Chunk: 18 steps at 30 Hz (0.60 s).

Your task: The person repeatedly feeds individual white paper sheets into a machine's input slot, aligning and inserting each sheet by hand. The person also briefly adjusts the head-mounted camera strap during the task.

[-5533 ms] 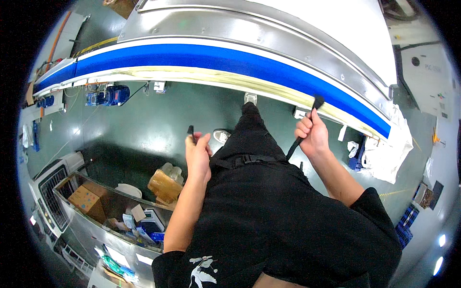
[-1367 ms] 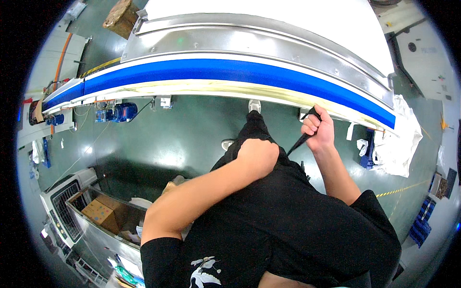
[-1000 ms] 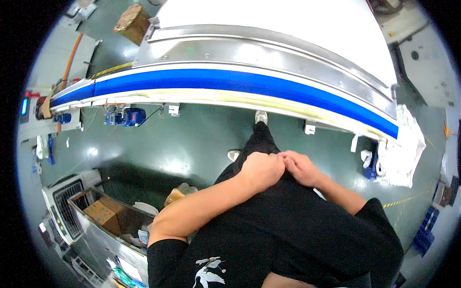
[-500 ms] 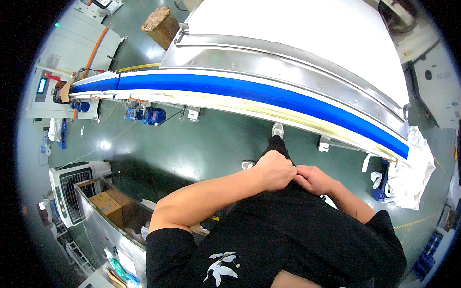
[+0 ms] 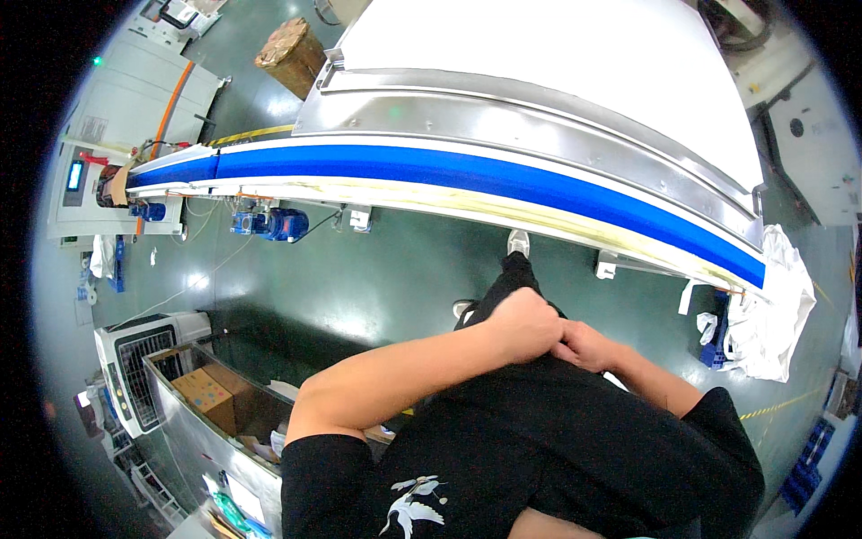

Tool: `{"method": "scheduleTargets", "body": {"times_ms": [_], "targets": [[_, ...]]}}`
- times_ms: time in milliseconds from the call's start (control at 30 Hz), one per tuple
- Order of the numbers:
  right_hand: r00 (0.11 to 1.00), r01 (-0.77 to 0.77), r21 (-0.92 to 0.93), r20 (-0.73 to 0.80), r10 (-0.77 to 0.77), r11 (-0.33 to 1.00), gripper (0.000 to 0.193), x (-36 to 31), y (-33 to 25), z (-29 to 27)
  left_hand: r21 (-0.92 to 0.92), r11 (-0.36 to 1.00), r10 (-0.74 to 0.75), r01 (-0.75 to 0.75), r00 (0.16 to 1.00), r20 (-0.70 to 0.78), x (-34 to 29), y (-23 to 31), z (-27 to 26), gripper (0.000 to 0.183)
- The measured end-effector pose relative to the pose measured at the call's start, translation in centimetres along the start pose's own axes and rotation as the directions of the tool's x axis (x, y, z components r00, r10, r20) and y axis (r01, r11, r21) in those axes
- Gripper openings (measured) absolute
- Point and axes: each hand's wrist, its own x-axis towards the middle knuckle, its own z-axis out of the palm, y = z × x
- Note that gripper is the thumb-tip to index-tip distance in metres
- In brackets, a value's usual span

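Observation:
My left hand point(image 5: 528, 323) and my right hand point(image 5: 585, 347) meet in front of my body, at the lower edge of my black shirt point(image 5: 557, 413). Both are closed, the fingers curled in and the knuckles almost touching. Whatever lies between the fingertips is hidden, so I cannot make out what they hold. Below them show my black trousers point(image 5: 515, 278) and a light shoe point(image 5: 518, 242) on the green floor. Beyond my hands runs a long blue conveyor belt point(image 5: 449, 168), which neither hand touches.
A metal-edged white table point(image 5: 539, 45) stands behind the belt. Blue motors point(image 5: 285, 225) hang under it. To the left are a metal bin point(image 5: 193, 422) with a cardboard box point(image 5: 205, 399) and a white air cooler point(image 5: 135, 364). White cloth point(image 5: 770, 310) hangs at the belt's right end.
My two hands have shifted slightly down and to the right in the view, staying together and closed. The surroundings have moved only a little with the head.

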Motion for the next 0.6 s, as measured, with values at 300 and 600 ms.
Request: {"method": "scheduleTargets", "body": {"times_ms": [300,600], "targets": [[0.982,0.184,-0.036,0.046,-0.183,0.982,0.026,0.0,-0.1,-1.3,0.191,0.953,0.220,-0.234,0.971,0.095,0.9,0.1,-0.6,0.017],[0.998,0.062,-0.128,-0.001,-0.062,0.990,0.028,0.2,-0.4,-2.7,-0.126,0.987,-0.078,0.097,0.986,0.146,-0.3,-2.7,-0.6,0.025]]}}
